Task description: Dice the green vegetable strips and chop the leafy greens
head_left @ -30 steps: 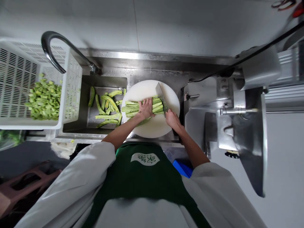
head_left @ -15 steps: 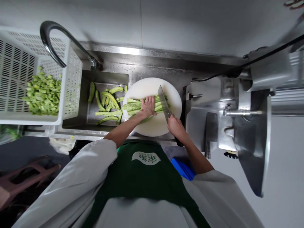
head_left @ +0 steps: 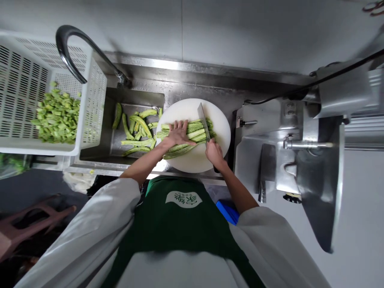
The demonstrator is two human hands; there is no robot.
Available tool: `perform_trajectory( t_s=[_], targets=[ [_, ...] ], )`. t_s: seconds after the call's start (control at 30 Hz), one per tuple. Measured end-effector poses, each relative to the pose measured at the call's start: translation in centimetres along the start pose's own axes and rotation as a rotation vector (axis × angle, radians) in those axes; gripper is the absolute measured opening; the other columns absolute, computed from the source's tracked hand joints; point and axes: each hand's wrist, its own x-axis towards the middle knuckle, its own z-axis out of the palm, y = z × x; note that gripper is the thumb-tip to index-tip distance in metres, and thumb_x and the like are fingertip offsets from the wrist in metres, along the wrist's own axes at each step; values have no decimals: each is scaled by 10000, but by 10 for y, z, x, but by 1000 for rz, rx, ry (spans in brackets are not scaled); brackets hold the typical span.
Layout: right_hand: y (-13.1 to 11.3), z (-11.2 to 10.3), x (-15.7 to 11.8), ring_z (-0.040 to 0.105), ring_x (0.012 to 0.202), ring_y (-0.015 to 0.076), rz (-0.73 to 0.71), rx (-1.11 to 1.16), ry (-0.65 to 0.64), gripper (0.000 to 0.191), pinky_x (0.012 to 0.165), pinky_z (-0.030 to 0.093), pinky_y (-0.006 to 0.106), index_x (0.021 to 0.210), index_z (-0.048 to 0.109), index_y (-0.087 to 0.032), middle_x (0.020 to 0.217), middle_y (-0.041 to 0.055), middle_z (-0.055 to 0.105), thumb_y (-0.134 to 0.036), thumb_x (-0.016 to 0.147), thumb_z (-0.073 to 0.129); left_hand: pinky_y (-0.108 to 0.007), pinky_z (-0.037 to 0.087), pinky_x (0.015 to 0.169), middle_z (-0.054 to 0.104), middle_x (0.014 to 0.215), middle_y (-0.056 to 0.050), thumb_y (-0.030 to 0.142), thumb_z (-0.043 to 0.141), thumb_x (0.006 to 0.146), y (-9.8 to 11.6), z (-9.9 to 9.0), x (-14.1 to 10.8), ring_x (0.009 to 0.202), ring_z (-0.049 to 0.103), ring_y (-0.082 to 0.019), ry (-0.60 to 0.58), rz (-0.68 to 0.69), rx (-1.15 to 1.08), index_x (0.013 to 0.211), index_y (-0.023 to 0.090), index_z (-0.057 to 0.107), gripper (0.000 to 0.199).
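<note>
A round white cutting board (head_left: 192, 164) bears a bundle of long green vegetable strips (head_left: 196, 132) lying side by side. My left hand (head_left: 178, 134) rests flat on the strips with its fingers spread, pressing on their left half. In my right hand (head_left: 214, 153) is the handle of a knife (head_left: 204, 120), its wide blade upright across the strips near their right end. Small cut pieces (head_left: 212, 129) lie just right of the blade. More curved green strips (head_left: 141, 125) lie in the sink to the left.
A white slotted basket (head_left: 95, 104) with chopped green pieces (head_left: 58, 116) stands at the left, under a curved faucet (head_left: 72, 36). A metal slicing machine (head_left: 258, 152) is close on the board's right. A steel ledge runs behind the board.
My left hand has shifted left along the strips and its fingers have spread. My right hand and the knife have moved slightly left, and more cut pieces show right of the blade.
</note>
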Motion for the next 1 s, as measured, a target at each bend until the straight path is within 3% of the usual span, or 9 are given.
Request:
perform_trajectory(
  t_s=[0.13, 0.27, 0.47, 0.6, 0.73, 1.0],
  targets=[
    [-4, -1, 1, 695, 1052, 274, 10, -21, -3, 310, 887, 480, 322, 1262, 484, -89, 1117, 202, 709, -245, 1069, 298, -678, 11, 1200, 111, 1666, -295, 844, 678, 641, -2, 19, -17, 1512, 75, -559, 84, -51, 136, 1643, 78, -40, 1452],
    [-4, -15, -3, 701, 1049, 296, -12, -36, -14, 321, 881, 487, 341, 1265, 497, -78, 1109, 218, 710, -237, 1064, 305, -726, -7, 1171, 43, 1673, -300, 763, 747, 622, 6, 34, -12, 1500, 25, -589, 108, -64, 189, 1641, 73, -44, 1463],
    [-2, -48, -44, 717, 1006, 301, -24, -118, 34, 378, 863, 488, 351, 1286, 495, -77, 1030, 215, 721, -270, 1081, 243, -720, 3, 1176, 104, 1663, -305, 686, 776, 624, 7, 35, -3, 1500, 89, -567, 119, -60, 189, 1641, 57, -21, 1438],
    [-8, -50, -62, 722, 991, 292, -53, -123, -42, 355, 840, 492, 339, 1294, 487, -83, 1018, 197, 726, -267, 1081, 271, -709, 15, 1178, 143, 1647, -320, 666, 789, 621, 9, 32, -6, 1491, 123, -563, 114, -57, 190, 1641, 47, 3, 1428],
    [-13, -41, -51, 709, 1030, 296, -50, -119, -68, 330, 872, 483, 347, 1300, 473, -67, 1058, 211, 713, -224, 1067, 299, -693, 24, 1184, 169, 1639, -322, 638, 799, 633, 11, 32, -9, 1480, 162, -557, 134, -44, 186, 1641, 46, 26, 1402],
    [-23, -18, -4, 671, 1115, 298, -18, -16, -77, 345, 926, 465, 346, 1287, 486, -61, 1159, 236, 682, -222, 1067, 276, -653, 68, 1198, 226, 1628, -296, 617, 809, 624, 8, 37, -6, 1468, 210, -516, 172, -40, 215, 1641, 51, 69, 1379]
  ],
)
